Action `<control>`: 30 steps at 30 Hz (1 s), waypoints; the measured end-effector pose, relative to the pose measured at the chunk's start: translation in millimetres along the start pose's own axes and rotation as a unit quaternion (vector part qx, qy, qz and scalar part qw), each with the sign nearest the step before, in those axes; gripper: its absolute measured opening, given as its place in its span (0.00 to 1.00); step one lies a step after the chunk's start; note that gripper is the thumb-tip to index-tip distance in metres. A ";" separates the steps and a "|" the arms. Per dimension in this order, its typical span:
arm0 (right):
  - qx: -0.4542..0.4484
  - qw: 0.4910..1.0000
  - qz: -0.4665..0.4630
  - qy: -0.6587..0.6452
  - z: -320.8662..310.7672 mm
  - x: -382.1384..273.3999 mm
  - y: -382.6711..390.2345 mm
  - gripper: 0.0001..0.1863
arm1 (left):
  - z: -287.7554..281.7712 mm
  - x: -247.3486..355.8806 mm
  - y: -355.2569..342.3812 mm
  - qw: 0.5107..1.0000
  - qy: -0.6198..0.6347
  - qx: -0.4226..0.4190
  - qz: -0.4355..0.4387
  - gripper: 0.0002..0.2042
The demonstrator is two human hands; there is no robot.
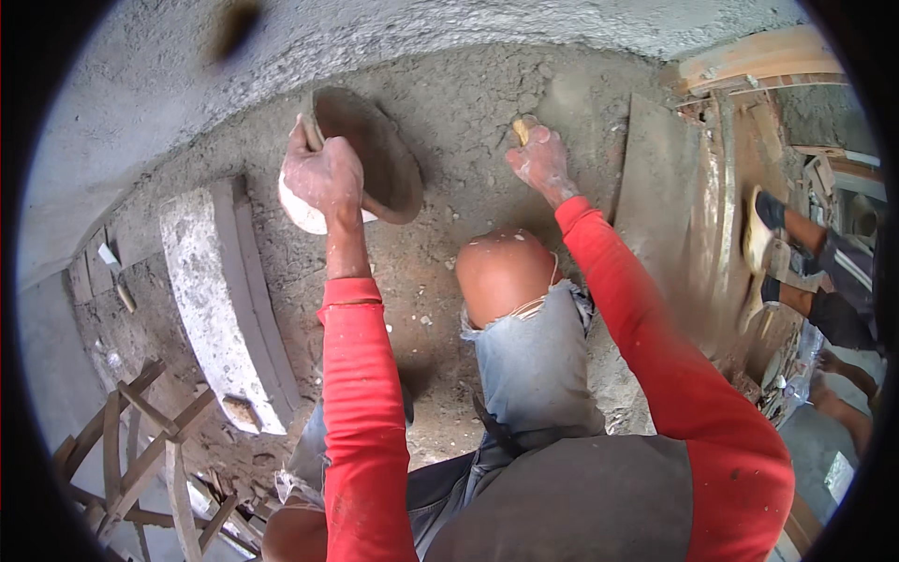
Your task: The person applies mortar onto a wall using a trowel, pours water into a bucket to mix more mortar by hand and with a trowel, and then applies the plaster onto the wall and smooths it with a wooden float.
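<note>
My left hand is closed on the rim of a round, shallow basin, which is tilted and coated brown-grey inside. Something white shows below that hand; whether it belongs to the basin I cannot tell. Off to the right, my right hand is closed around a short yellow-brown handle. The working end of this tool blends into the grey surface and cannot be made out. Both hands are at a rough grey mortar surface, and their skin is speckled with whitish paste.
A white-smeared plank lies on the left, with crossed wooden pieces at the lower left. Boards stand to the right. Beyond them are another person's legs and shoes. A pale wall curves along the top.
</note>
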State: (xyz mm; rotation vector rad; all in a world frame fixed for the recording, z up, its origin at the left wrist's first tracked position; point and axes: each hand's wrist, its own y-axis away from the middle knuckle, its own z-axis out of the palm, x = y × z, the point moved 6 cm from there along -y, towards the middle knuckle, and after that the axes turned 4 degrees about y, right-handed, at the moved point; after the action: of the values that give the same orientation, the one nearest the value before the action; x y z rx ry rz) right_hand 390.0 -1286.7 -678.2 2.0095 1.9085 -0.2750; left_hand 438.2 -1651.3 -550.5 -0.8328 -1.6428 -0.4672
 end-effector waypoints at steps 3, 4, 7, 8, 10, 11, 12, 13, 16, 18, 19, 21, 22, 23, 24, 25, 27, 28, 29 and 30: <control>-0.026 0.999 -0.017 0.028 -22.6 -35.6 15.9 0.25 | -0.5 3.7 -1.6 0.990 -0.134 0.045 -0.007 0.28; -0.034 0.999 -0.012 0.021 -24.1 -49.0 21.8 0.28 | -0.7 7.3 -0.4 0.990 -0.125 0.060 0.001 0.27; -0.059 0.992 -0.104 0.041 -16.3 -94.5 33.1 0.33 | 3.3 13.2 3.6 0.994 -0.094 0.056 -0.021 0.24; -0.099 0.980 -0.167 0.038 -8.8 -107.5 37.7 0.34 | 3.3 18.2 4.0 0.992 -0.110 0.058 -0.005 0.24; -0.002 0.988 -0.157 0.009 -18.3 -101.3 43.6 0.36 | -2.6 23.6 3.0 0.985 -0.162 0.058 0.004 0.25; 0.051 0.982 -0.181 -0.022 -23.7 -94.8 48.8 0.36 | -3.2 19.9 2.8 0.988 -0.148 0.046 -0.026 0.25; 0.104 0.980 -0.153 -0.077 -35.6 -70.9 56.2 0.32 | -5.3 19.0 2.3 0.989 -0.138 0.044 -0.026 0.25; 0.049 0.955 -0.029 -0.292 -31.3 -35.0 60.1 0.25 | -6.6 18.0 1.5 0.990 -0.127 0.051 -0.021 0.25; 0.084 0.995 0.030 -0.052 -39.3 31.8 88.6 0.20 | -4.7 11.1 1.2 0.991 -0.119 0.059 -0.008 0.27; 0.048 0.995 0.085 -0.028 -20.6 46.9 95.6 0.19 | -1.8 5.6 2.5 0.992 -0.110 0.053 -0.015 0.28; 0.054 0.996 0.057 -0.047 -13.2 39.8 96.5 0.19 | -0.6 3.1 3.2 0.994 -0.100 0.047 -0.023 0.28; 0.009 0.995 0.023 -0.096 15.0 6.9 82.3 0.18 | -1.0 0.3 5.5 0.992 -0.113 0.042 -0.033 0.29; -0.017 0.996 0.049 -0.071 27.0 -9.5 70.2 0.18 | -2.6 0.4 6.4 0.990 -0.131 0.047 -0.032 0.29; -0.034 0.996 0.042 -0.071 29.7 -23.0 63.1 0.19 | -3.9 1.9 7.0 0.988 -0.141 0.054 -0.021 0.29; -0.033 0.996 0.004 -0.086 26.0 -37.3 57.6 0.19 | -5.0 1.6 8.1 0.989 -0.136 0.056 -0.021 0.30; -0.046 0.998 0.019 -0.045 22.0 -44.3 54.5 0.20 | -4.6 3.4 7.5 0.991 -0.121 0.061 -0.006 0.30; -0.061 0.998 -0.007 0.010 7.1 -59.0 56.2 0.23 | -4.3 6.2 7.1 0.990 -0.117 0.076 0.012 0.30; -0.030 0.999 -0.022 0.000 -3.8 -66.4 61.5 0.24 | -4.1 7.0 6.4 0.988 -0.130 0.083 0.012 0.30; -0.030 0.999 -0.023 -0.003 -8.5 -72.7 66.5 0.25 | -3.0 5.4 6.7 0.986 -0.143 0.080 -0.009 0.30; -0.015 0.999 -0.027 -0.014 -11.0 -81.8 72.2 0.26 | -1.9 5.3 7.4 0.989 -0.123 0.077 -0.015 0.29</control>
State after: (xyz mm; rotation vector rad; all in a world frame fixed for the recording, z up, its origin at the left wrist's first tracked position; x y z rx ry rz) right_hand 454.7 -1360.0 -628.5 1.9271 1.9418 -0.2855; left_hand 444.5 -1646.2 -545.9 -0.7733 -1.8953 -0.2617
